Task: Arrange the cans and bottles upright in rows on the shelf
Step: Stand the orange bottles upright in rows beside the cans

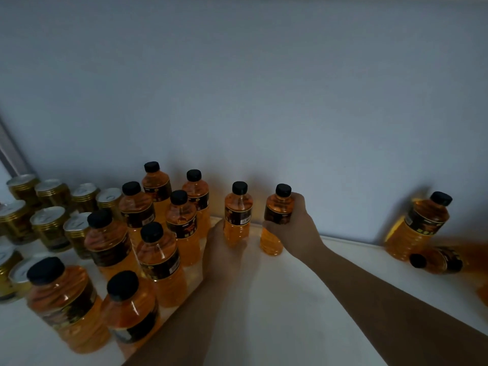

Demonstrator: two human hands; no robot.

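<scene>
Two hands each gripped an upright bottle near the back wall (264,101) — left hand (220,243) low round the barcode bottle (237,207), right hand (295,225) round the end bottle (274,241). Bare white shelf (277,299) lay open rightward to a leaning bottle (420,223) and a fallen bottle (438,260). Eight orange-filled standing bottles (158,260) filled the left — beside at least nine gold cans (48,225).

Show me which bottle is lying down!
The far-right bottle. It lies on its side with its black cap pointing left. The rows of bottles all stand cap up.
</scene>
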